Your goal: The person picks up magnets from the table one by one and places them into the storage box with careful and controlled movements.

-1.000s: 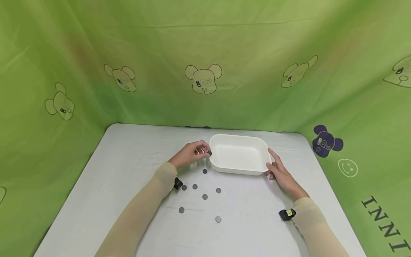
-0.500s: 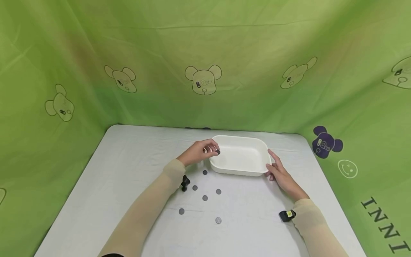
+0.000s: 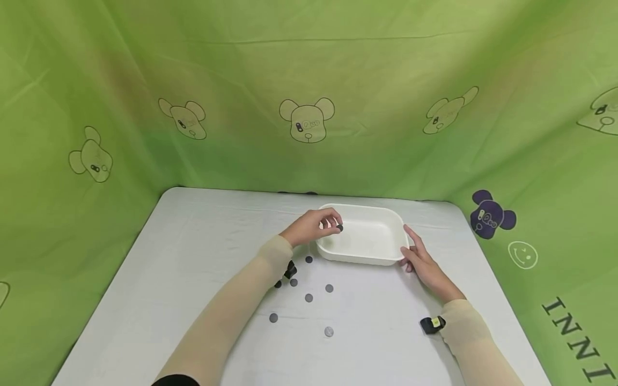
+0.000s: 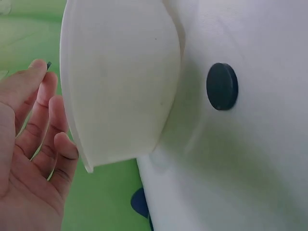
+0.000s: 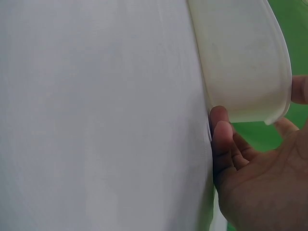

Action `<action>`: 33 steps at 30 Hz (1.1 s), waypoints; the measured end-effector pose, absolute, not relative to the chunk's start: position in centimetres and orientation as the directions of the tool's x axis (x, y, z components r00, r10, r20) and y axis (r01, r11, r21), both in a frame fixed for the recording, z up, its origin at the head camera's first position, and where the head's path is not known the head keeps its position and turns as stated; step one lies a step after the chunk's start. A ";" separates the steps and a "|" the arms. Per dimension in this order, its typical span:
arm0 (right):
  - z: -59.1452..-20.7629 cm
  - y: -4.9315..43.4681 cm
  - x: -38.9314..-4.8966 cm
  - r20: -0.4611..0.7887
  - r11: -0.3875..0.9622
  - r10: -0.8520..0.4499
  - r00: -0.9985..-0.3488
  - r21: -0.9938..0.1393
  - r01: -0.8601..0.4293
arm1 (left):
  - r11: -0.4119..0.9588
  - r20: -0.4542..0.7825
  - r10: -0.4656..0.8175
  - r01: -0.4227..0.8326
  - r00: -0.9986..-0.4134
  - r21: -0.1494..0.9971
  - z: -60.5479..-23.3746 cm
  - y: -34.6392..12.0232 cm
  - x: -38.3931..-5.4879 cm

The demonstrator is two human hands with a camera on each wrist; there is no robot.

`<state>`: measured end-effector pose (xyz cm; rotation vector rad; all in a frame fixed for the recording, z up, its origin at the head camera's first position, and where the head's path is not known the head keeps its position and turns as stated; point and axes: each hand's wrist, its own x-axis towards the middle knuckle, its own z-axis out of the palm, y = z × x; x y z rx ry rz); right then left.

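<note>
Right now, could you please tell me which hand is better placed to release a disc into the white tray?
Probably the left hand: it pinches a dark disc above the white tray. The right hand holds the tray's right end and shows no disc.

We see a dark disc (image 3: 340, 228) held over an upright, round-cornered white tub (image 3: 357, 259); seven grey discs (image 3: 309, 298) lie flat nearby.
</note>
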<state>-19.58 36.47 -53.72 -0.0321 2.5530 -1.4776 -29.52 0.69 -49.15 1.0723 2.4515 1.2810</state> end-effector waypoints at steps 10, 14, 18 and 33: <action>-54.2 36.8 -19.8 -0.148 0.506 -0.121 -0.982 -0.860 0.068 | 0.395 0.132 0.676 0.508 -0.725 0.766 -49.6 2.5 -29.6; -54.0 36.7 -19.8 -0.151 0.496 -0.117 -0.982 -0.865 0.074 | 0.400 0.128 0.683 0.514 -0.719 0.759 -49.4 3.1 -29.8; -53.8 36.5 -19.7 -0.144 0.495 -0.122 -0.982 -0.867 0.065 | 0.400 0.122 0.687 0.513 -0.716 0.760 -49.4 3.6 -30.1; -54.0 36.5 -19.6 -0.143 0.491 -0.124 -0.982 -0.869 0.064 | 0.596 0.042 0.649 0.541 -0.760 0.593 -50.9 5.4 -30.1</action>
